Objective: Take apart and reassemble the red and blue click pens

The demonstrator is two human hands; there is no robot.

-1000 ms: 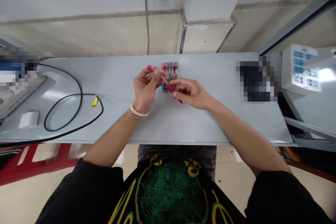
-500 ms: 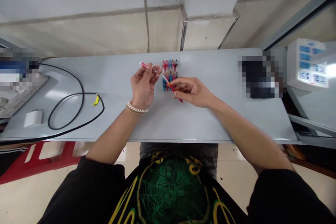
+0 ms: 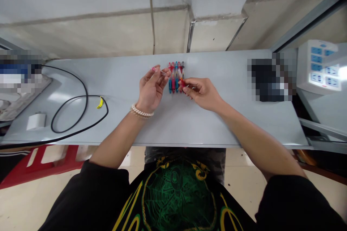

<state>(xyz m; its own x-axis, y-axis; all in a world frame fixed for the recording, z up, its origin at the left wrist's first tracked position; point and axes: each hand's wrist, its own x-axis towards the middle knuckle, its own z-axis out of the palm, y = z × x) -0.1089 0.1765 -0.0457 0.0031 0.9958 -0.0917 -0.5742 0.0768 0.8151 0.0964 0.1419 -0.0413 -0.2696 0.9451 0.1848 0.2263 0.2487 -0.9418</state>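
My left hand (image 3: 150,90) is closed in a pinch on a slim, clear pen part (image 3: 163,73) with a pink end, largely covered by the fingers. Facing it, my right hand (image 3: 204,92) grips a red pen piece (image 3: 182,84) between thumb and fingers; a pale, thin section sticks up from it. Several retractable pens (image 3: 173,65) in red, blue and dark colours lie side by side on the table between the hands. The right fingertips cover the lower ends of the rightmost pens.
The grey table (image 3: 130,130) runs up to the wall. On the left, a black cable (image 3: 86,97) with a yellow tag lies looped near a white charger (image 3: 36,121). A blurred dark object (image 3: 267,79) and a white power strip (image 3: 320,65) are at the right.
My right hand has turned the red pen piece more upright, over the row's right end. My left hand has shifted slightly right, its pen part now mostly behind the fingers.
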